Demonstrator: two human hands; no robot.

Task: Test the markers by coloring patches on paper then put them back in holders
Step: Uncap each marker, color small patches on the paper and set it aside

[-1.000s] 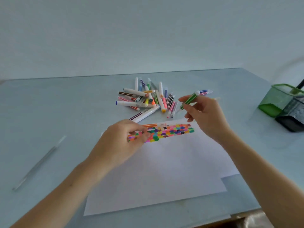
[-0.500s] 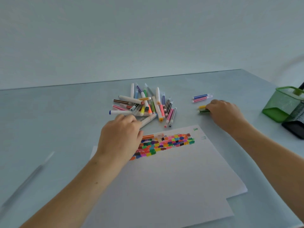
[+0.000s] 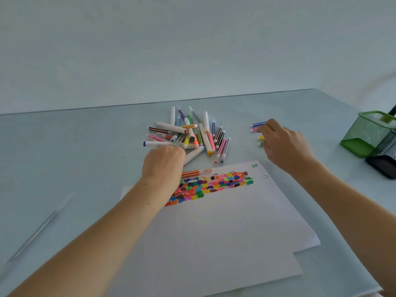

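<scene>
The right hand (image 3: 285, 144) has let go of the green marker it held up a second ago. That marker now lies on the counter (image 3: 64, 157) beside a yellow one, in the small group of tested markers (image 3: 258, 130). The left hand (image 3: 164, 163) has slid up off the paper (image 3: 214, 232) to the pile of markers (image 3: 188, 133).

Going from left to right: a thin clear stick (image 3: 36, 232) lies alone on the counter, well apart from everything. Next comes the left hand. Its fingers are curled at the near edge of the pile, but I cannot tell if they grip a marker yet. An orange marker (image 3: 191, 173) lies on the top edge of the paper, just beside that hand. Then comes the block of colored patches (image 3: 214, 183).

The right hand hovers over the small group with its fingers loose and apart, holding nothing. Far right stand the green holder (image 3: 368, 133) and the black holder (image 3: 383, 159), touching each other.

I think the step is picking the next marker to test. The next move calls for pulling one out of the tangle, taking off its cap and coloring a new patch.

Counting: two hands, two holders, four tested markers that I can see, one orange marker. At least two sheets of paper lie stacked. The pile has about twenty-five markers, too tangled to count right.
</scene>
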